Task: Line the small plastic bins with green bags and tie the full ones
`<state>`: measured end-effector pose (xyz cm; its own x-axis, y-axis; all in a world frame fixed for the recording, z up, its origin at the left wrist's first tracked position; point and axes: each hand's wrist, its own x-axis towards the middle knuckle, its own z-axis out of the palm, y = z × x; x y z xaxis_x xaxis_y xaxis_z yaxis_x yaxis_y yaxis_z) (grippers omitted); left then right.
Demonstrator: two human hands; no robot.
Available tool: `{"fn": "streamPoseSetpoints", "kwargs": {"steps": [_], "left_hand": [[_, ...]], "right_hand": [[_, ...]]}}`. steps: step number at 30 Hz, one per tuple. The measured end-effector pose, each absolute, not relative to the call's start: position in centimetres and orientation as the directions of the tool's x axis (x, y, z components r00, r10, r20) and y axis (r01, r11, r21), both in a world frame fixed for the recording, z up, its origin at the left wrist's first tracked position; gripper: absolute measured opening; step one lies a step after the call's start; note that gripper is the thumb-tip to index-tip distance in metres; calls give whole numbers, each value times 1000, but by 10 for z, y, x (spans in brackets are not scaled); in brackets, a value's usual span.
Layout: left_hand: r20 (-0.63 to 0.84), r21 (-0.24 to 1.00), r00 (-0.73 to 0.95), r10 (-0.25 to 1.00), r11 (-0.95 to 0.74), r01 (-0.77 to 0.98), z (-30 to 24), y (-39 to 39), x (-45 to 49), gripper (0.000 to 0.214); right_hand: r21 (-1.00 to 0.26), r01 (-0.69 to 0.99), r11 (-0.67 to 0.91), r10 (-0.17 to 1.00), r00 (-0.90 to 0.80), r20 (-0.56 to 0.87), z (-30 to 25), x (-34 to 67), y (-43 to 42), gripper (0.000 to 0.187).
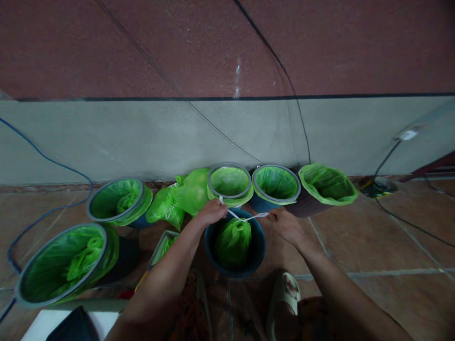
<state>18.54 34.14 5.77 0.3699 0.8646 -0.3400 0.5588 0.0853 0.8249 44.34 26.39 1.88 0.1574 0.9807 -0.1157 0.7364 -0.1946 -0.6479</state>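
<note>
A dark blue bin (256, 255) stands on the tiled floor between my arms, with a gathered green bag (232, 241) inside it. A white drawstring (245, 218) runs from the bag's top out to both sides. My left hand (212, 211) is closed on the left end of the string above the bin's far rim. My right hand (284, 223) pinches the right end, just right of the bin. The string is pulled taut between them.
Several more bins lined with green bags stand along the wall: one (229, 182) behind my left hand, one (276, 184), one (327, 185), two at left (117, 201) (66, 265). A tied green bag (181, 195) lies on the floor. Cables run down the wall. My sandal (284, 291) is below.
</note>
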Motion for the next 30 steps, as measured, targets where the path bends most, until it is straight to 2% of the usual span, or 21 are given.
{"fn": "streamPoseSetpoints", "kwargs": {"steps": [2, 4, 7, 9, 11, 15, 19, 22, 25, 30], "left_hand": [[-391, 889, 416, 821, 219, 402, 64, 336, 197, 21], [-415, 910, 469, 780, 348, 227, 68, 329, 208, 22], [-407, 908, 496, 767, 399, 129, 69, 321, 221, 27], [-383, 919, 499, 777, 375, 122, 66, 319, 225, 31], [-352, 932, 511, 784, 344, 113, 62, 320, 227, 30], [-317, 946, 555, 769, 297, 128, 58, 322, 227, 17], [-290, 956, 574, 766, 261, 135, 55, 320, 229, 3], [-247, 969, 584, 774, 210, 131, 50, 316, 233, 10], [-224, 974, 559, 798, 159, 162, 42, 313, 236, 12], [-263, 953, 499, 826, 143, 266, 35, 311, 238, 11]], "right_hand": [[-822, 538, -187, 982, 104, -156, 31, 431, 266, 19], [-947, 227, -230, 973, 67, -220, 40, 417, 265, 25], [-933, -175, -315, 949, -39, -313, 47, 399, 262, 29], [-880, -314, -356, 935, -116, -336, 48, 393, 260, 26], [-860, -348, -374, 927, -132, -350, 46, 391, 260, 25], [-887, -273, -373, 927, -66, -369, 40, 389, 262, 28], [-896, -264, -356, 934, -80, -348, 38, 385, 261, 31], [-883, -291, -369, 930, -105, -353, 36, 384, 260, 33], [-897, -241, -371, 929, -101, -357, 30, 383, 261, 36], [-957, -153, -245, 967, 28, -252, 28, 382, 263, 44]]}}
